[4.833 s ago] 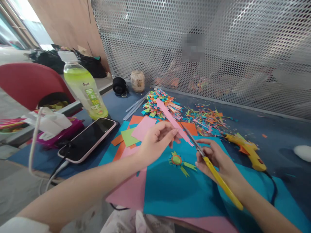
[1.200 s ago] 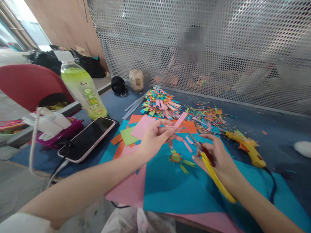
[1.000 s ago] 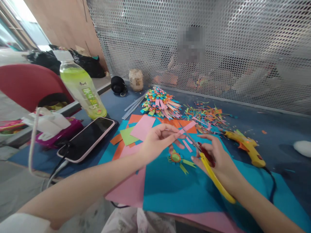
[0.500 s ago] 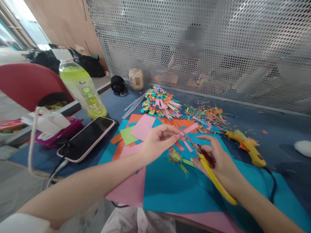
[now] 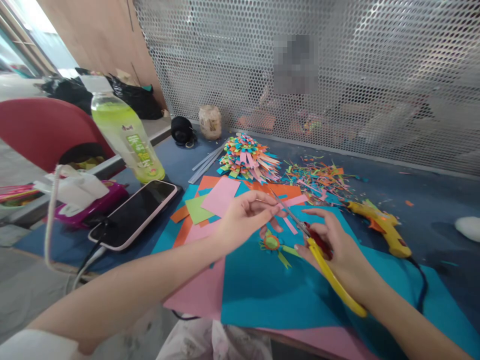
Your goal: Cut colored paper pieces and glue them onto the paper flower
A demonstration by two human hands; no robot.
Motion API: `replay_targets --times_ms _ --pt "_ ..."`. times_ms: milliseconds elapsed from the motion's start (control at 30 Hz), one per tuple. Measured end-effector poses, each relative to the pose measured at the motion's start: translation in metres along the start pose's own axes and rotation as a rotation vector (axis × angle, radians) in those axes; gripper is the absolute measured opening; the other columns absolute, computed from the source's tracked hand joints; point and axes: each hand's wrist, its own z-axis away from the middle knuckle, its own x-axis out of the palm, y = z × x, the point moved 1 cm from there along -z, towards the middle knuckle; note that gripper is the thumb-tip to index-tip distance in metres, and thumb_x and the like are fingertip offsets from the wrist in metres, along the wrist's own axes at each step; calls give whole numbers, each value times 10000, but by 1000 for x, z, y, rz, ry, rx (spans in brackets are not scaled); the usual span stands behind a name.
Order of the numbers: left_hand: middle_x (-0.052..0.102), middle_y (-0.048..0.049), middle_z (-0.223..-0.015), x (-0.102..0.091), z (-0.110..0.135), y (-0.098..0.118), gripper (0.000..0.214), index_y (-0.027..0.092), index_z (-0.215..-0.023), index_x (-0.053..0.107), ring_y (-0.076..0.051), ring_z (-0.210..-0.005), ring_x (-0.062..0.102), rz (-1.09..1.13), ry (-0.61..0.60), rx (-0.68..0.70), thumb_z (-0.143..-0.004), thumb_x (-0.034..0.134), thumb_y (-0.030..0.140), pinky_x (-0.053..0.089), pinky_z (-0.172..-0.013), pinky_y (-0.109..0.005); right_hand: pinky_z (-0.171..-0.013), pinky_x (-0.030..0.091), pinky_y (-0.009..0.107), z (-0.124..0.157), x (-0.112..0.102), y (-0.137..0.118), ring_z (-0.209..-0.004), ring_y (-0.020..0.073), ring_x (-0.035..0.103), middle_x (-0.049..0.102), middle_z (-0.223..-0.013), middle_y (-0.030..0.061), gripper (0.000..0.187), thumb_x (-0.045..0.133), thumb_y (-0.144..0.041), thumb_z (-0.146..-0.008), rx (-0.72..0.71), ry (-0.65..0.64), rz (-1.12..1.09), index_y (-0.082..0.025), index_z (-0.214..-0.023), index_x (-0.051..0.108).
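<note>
Head view: reading the rosette as the centre of a dial, with 12 o'clock away from the person, the left hand (image 5: 243, 220) lies toward 10 o'clock, thumb and fingertips pinching a narrow pink paper strip (image 5: 298, 199). The strip's loose end sticks out at 1 o'clock. At 3 o'clock the right hand (image 5: 333, 240) grasps yellow-handled scissors (image 5: 318, 252) by the handles; the blades point toward 11 o'clock and cross the strip just beside the left fingertips. Whether the blades are parted there is too small to tell.

The green-and-orange paper rosette (image 5: 272, 242), with two forked green tails, rests on a blue paper sheet (image 5: 277, 295), partly behind the fingers. Near it, between 1 and 2 o'clock, lies a cut pink piece (image 5: 290, 226). Farther off, a layered heap of multicoloured paper strips (image 5: 249, 160) stands between 11 and 12, loose paper scraps (image 5: 318, 177) spread at 1, and a yellow hot glue gun (image 5: 378, 227) lies at 3. A smartphone (image 5: 135, 215) lies at 9, and a bottle of yellow-green drink (image 5: 127, 140) stands at 10.
</note>
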Motion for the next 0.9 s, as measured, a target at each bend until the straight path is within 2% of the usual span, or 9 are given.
replay_targets --times_ms 267,367,500,600,733,900 --pt "699 -47 -780 -2 0 -2 165 140 -813 537 -116 -538 650 -45 -21 16 -771 631 269 439 -393 -166 -538 362 241 1 -1 0 -577 120 427 570 -755 -21 527 613 -314 -742 18 9 -19 -245 -1168 312" --pt "698 -48 -776 -1 -1 -2 175 142 -810 534 -115 -528 645 -45 -14 0 -762 640 273 436 -390 -169 -496 329 234 1 1 1 -530 112 398 558 -685 -40 513 618 -331 -731 24 27 -3 -241 -1154 341" --pt "698 -49 -785 -1 -1 -2 186 150 -823 538 -118 -549 644 -40 -7 -24 -757 643 289 437 -399 -173 -467 297 239 1 3 2 -485 116 376 511 -576 -64 488 614 -397 -721 6 111 16 -237 -1122 387" --pt "689 -50 -768 -3 -3 -3 181 143 -811 561 -100 -553 616 -56 5 17 -750 648 289 439 -418 -175 -467 283 243 -1 2 4 -475 120 375 491 -549 -70 492 618 -407 -716 -5 142 12 -234 -1118 394" --pt "649 -16 -705 -6 -5 -5 157 143 -826 610 -49 -473 510 -96 15 91 -757 639 281 420 -417 -174 -495 294 246 -3 -1 8 -510 118 374 493 -594 -65 497 617 -380 -734 4 103 2 -236 -1135 362" --pt "624 -6 -680 -6 -4 -3 215 159 -949 617 -70 -533 539 -109 30 93 -782 607 294 426 -437 -175 -498 303 248 -5 -1 11 -537 123 410 488 -621 -62 514 618 -363 -738 17 55 -62 -241 -1151 337"
